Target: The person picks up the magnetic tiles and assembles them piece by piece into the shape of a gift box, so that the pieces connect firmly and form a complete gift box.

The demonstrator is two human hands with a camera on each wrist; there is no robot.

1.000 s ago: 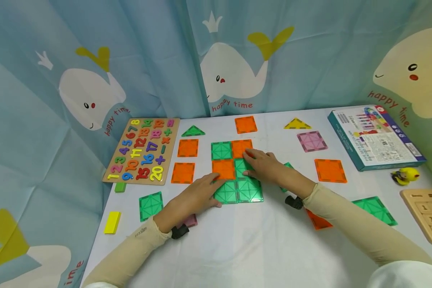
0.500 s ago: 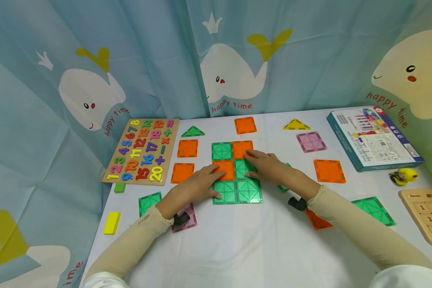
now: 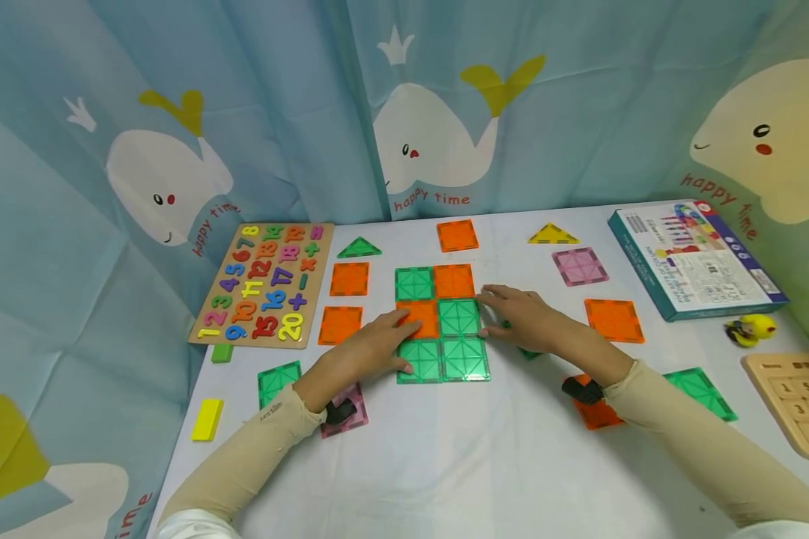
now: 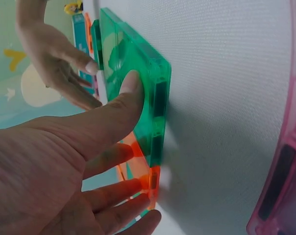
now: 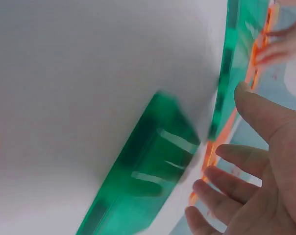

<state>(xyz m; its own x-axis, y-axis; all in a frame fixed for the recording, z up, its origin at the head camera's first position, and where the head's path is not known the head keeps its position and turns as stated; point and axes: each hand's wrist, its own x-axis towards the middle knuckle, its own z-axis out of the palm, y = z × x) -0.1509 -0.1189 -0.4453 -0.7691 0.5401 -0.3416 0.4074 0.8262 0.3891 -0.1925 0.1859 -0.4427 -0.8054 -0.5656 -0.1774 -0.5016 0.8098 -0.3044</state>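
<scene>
With left fingers (image 4: 113,191) spread against the tiles (image 3: 460,318) and right fingers (image 5: 231,183) apart just beside them, you could part them by pushing unevenly.

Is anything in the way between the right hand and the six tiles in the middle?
Nothing visible blocks the right hand from the six-tile block. The fingers reach over a loose green tile and end close to the block's right edge.

Soft, even light washed the white cloth-covered table (image 3: 445,464), with faint shadow toward its front edge below the beige fabric right sleeve (image 3: 708,438). The right-wrist view blurred a translucent green plastic tile (image 5: 133,183) (pale glare streaked it).
</scene>
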